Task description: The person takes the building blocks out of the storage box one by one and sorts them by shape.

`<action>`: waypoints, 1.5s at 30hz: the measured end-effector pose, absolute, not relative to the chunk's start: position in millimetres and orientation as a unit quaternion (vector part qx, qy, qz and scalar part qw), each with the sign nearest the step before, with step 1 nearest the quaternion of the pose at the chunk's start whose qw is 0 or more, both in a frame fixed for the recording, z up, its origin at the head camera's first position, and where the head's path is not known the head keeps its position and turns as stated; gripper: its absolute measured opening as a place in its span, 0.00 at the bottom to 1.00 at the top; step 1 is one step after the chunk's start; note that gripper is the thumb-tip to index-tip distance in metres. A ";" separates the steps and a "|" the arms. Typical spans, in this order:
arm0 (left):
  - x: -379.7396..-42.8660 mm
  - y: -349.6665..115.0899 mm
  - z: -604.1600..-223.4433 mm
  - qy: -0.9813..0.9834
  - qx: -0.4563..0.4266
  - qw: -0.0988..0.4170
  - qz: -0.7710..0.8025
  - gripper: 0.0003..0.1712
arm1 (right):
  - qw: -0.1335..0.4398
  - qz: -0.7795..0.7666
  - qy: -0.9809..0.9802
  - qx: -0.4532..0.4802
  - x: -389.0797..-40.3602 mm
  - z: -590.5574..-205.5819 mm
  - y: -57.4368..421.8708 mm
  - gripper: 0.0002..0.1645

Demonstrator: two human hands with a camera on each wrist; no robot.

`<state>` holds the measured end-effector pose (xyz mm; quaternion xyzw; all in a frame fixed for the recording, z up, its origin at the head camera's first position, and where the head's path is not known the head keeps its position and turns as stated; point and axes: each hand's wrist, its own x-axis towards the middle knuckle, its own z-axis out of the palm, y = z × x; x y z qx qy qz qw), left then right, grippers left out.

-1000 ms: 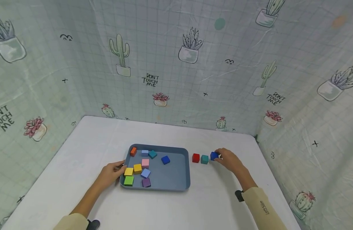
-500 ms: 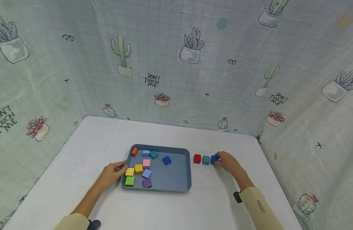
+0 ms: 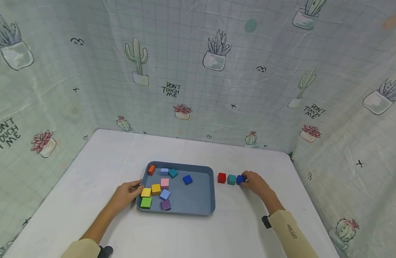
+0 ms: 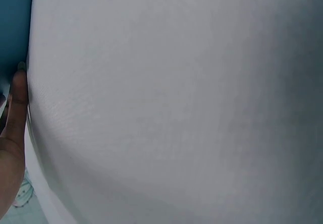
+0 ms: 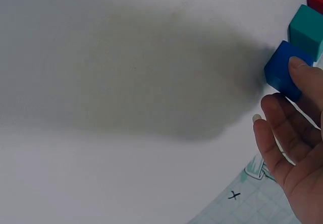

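Note:
In the head view, my right hand (image 3: 256,183) pinches a dark blue cube (image 3: 239,180) at the right end of a short row on the table. A teal cube (image 3: 231,179) is right beside it, and a red cube (image 3: 222,177) stands a small gap further left. The right wrist view shows the thumb on the face of the blue cube (image 5: 283,68), its corner close against the teal cube (image 5: 306,30). My left hand (image 3: 125,195) holds the left rim of a blue-grey tray (image 3: 198,214), thumb at the rim and fingers along the outer side.
Several coloured cubes and blocks lie in the tray, mostly on its left side, among them a green one (image 3: 146,203), a purple one (image 3: 165,205) and a dark blue one (image 3: 187,180). A cactus-print cloth (image 3: 191,71) hangs behind the white table (image 3: 185,236).
My right hand has brought the blue cube slightly left and nearer to me, closing the gap to the teal cube. The left hand stays on the tray. The head view has shifted slightly.

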<state>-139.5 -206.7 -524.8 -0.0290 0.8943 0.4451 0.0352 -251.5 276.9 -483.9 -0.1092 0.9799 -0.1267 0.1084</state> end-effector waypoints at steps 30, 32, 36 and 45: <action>-141.2 -208.0 -527.8 0.896 -0.028 0.039 0.441 0.30 | -0.024 -0.178 0.961 -0.210 -226.1 -475.5 202.8 0.31; -141.7 -208.2 -527.8 0.897 -0.026 0.036 0.440 0.30 | -0.029 -0.176 0.957 -0.227 -225.8 -474.1 196.1 0.30; -142.3 -209.3 -528.0 0.896 -0.020 0.030 0.442 0.29 | -0.036 -0.186 0.944 -0.270 -225.6 -473.1 182.9 0.26; -142.8 -208.2 -528.1 0.895 -0.016 0.031 0.444 0.29 | -0.032 -0.160 0.931 -0.327 -224.1 -470.0 148.5 0.21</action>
